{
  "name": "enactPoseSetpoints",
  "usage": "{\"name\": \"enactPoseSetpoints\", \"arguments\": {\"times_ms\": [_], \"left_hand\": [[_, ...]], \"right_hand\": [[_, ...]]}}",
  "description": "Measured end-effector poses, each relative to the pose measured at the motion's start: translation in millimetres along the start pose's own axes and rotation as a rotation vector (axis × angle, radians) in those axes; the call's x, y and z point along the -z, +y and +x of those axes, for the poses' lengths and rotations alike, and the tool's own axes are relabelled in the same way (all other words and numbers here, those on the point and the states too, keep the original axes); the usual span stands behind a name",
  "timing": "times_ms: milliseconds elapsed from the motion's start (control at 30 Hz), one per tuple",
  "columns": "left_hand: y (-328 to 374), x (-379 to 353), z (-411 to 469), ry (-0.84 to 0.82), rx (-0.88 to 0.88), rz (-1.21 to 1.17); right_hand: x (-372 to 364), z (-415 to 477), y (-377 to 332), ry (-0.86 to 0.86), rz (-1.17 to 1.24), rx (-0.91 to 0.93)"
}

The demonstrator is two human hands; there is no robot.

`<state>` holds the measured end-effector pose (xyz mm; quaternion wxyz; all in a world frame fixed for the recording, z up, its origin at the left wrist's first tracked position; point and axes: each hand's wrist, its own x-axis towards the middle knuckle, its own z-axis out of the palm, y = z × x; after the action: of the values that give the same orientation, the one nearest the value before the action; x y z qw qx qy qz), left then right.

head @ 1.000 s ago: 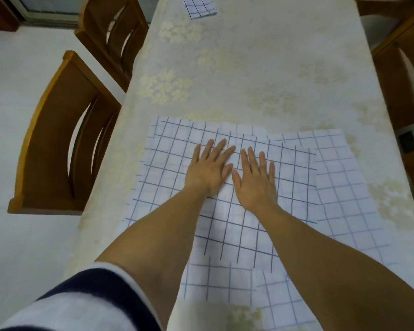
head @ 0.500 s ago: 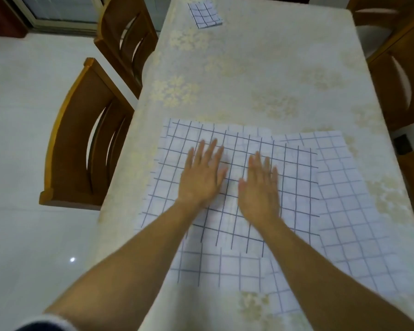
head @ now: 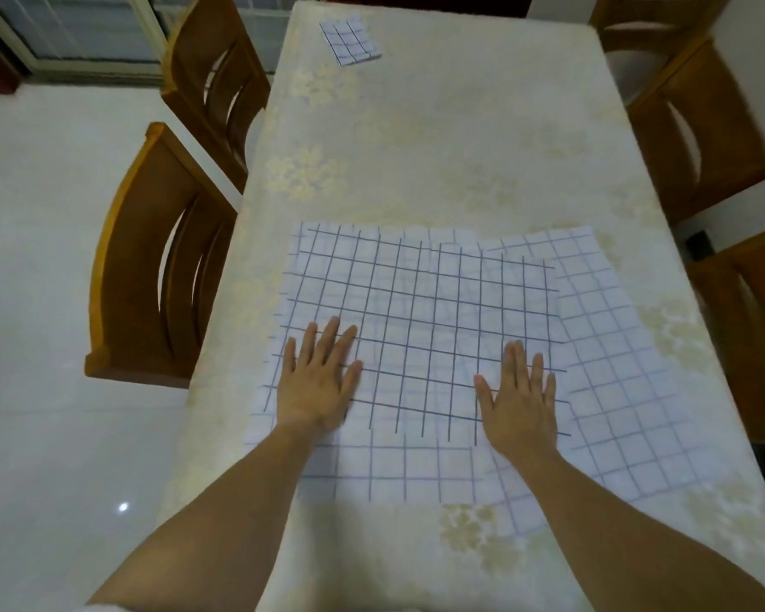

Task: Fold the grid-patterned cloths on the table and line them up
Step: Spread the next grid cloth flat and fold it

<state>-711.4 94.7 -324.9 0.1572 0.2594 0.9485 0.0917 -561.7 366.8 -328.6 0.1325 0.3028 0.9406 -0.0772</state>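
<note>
A white cloth with a dark grid [head: 420, 311] lies spread flat on the near half of the table. It overlaps other grid cloths beneath: one [head: 614, 360] sticks out to the right, another [head: 398, 470] shows along the near edge. My left hand [head: 316, 382] rests palm down on the top cloth's left part, fingers apart. Flat on that cloth's right part lies my right hand [head: 520, 401], fingers spread too. Neither hand holds anything. A small folded grid cloth [head: 350, 41] sits at the far left of the table.
The table [head: 451, 139] wears a cream floral tablecloth. Two wooden chairs [head: 160, 276] stand along its left side and more chairs [head: 698, 125] along the right. A pale tiled floor [head: 40, 258] lies to the left.
Both hands have slid apart and toward me across the top cloth, from side by side at its middle to its left and right parts. The view has shifted back.
</note>
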Motion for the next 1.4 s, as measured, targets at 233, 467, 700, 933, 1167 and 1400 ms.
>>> {"name": "enactPoseSetpoints", "arguments": {"times_ms": [233, 467, 700, 933, 1167, 1400], "left_hand": [[32, 18, 66, 0.173, -0.108, -0.024], [54, 16, 161, 0.018, -0.093, 0.057], [42, 19, 163, 0.046, 0.019, 0.085], [43, 25, 167, -0.049, -0.002, 0.107], [58, 30, 104, -0.010, -0.225, 0.129], [77, 3, 72, -0.215, -0.188, 0.156]], "right_hand": [[26, 48, -37, 0.077, 0.070, 0.060], [32, 131, -112, -0.007, 0.067, 0.274], [29, 150, -69, 0.050, 0.002, 0.157], [44, 150, -28, -0.069, 0.026, 0.079], [57, 70, 17, 0.146, 0.353, -0.371], [80, 63, 18, -0.004, 0.734, -0.477]]}}
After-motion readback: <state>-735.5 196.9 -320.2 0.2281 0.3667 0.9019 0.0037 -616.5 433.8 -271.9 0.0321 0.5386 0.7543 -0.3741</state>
